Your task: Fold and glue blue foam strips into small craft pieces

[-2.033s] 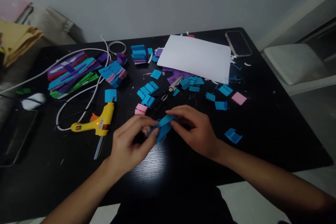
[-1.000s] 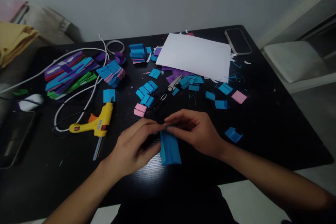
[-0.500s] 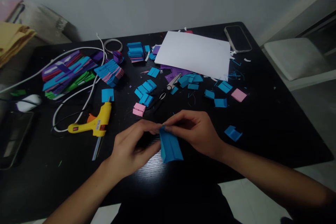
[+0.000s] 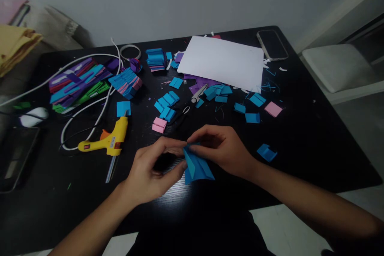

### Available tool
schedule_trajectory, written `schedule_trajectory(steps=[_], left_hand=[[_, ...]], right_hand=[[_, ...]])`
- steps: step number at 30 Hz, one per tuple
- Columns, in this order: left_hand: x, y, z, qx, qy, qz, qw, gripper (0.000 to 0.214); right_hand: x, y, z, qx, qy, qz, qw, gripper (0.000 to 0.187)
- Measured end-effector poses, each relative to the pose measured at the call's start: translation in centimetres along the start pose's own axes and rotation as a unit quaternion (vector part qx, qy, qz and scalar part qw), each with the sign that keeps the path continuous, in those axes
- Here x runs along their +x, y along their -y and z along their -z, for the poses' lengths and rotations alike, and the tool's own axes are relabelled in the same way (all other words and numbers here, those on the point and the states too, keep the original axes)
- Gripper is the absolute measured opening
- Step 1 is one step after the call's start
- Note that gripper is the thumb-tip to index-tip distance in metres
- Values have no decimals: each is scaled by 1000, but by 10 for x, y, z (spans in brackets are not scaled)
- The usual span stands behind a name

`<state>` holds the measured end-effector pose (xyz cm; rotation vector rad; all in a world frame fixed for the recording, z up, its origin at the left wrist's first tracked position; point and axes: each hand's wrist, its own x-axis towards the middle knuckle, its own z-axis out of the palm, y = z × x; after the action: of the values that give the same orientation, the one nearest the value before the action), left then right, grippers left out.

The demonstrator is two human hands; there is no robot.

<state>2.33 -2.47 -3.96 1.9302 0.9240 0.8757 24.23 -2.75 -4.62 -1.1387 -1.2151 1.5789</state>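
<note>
A folded blue paper piece point(image 4: 196, 167) hangs fanned out just above the black table point(image 4: 315, 144). My left hand point(image 4: 150, 170) pinches its top corner and left edge with thumb and fingertips. My right hand point(image 4: 223, 150) pinches the same top corner from the right, fingers curled. Both hands meet at the paper's upper tip, near the table's front edge.
A yellow glue gun point(image 4: 106, 140) lies left of my hands, its white cord looping back. Scissors point(image 4: 192, 102), small blue and pink folded squares, a white sheet point(image 4: 223, 62), a phone point(image 4: 271, 44), stacked coloured paper strips point(image 4: 78, 84) and a white stool point(image 4: 336, 66) surround them.
The blue paper went from a folded strip held between my hands to hanging downward, and now its lower end has spread wider into a fan. Both hands stayed pinched at its top.
</note>
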Motion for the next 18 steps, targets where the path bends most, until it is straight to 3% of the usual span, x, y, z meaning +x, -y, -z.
schedule_trajectory(steps=[5,11,18], left_hand=[[0,0,0,-4,25,5,1000,35],[-1,1,1,20,38,-13,999,37],[0,-1,4,15,35,-16,999,36]], right_hand=[[1,1,3,7,30,-10,999,25],[-1,5,3,-57,26,10,998,24],[-2,6,2,-52,10,6,999,19]])
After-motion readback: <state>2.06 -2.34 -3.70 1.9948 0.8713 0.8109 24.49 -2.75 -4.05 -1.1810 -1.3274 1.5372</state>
